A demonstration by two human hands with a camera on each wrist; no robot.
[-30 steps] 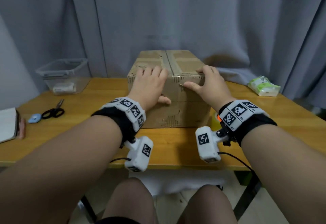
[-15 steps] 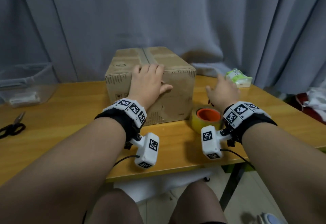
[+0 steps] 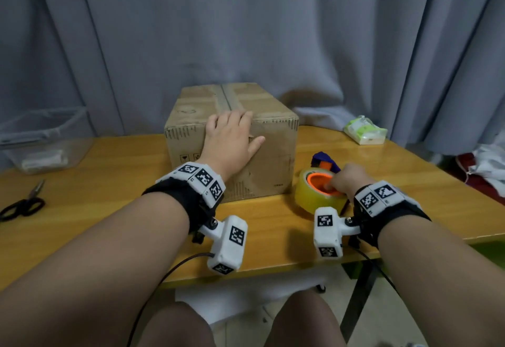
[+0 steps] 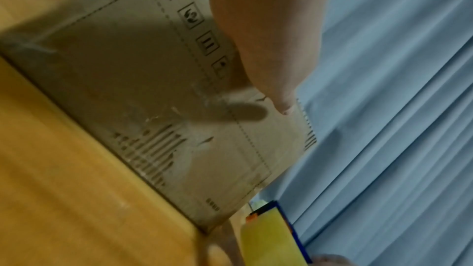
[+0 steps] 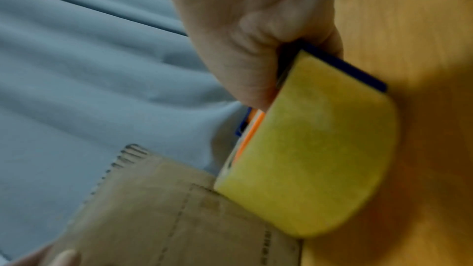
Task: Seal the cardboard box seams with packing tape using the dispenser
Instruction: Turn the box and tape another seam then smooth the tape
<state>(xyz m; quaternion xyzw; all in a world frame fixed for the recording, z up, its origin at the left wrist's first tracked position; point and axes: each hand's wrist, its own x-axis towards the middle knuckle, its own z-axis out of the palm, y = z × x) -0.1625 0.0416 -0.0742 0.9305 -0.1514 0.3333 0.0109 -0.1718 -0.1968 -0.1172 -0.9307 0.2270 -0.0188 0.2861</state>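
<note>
A second ago both hands pressed on the closed brown cardboard box (image 3: 232, 138) on the yellow wooden table (image 3: 109, 204). Now only the left hand (image 3: 231, 138) lies flat over its near top edge, fingers relaxed. The right hand (image 3: 345, 179) has gone to the yellow roll of packing tape in its blue and orange dispenser (image 3: 319, 190), just right of the box, and grips it. Probably taping comes next; the top seam looks not yet newly taped.

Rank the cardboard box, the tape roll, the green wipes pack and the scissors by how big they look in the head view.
1. cardboard box, clearly largest.
2. tape roll, on its dispenser, gripped by the right hand.
3. and 4. green wipes pack and scissors look alike; the scissors are cut off by the frame edge, so no ranking.
</note>
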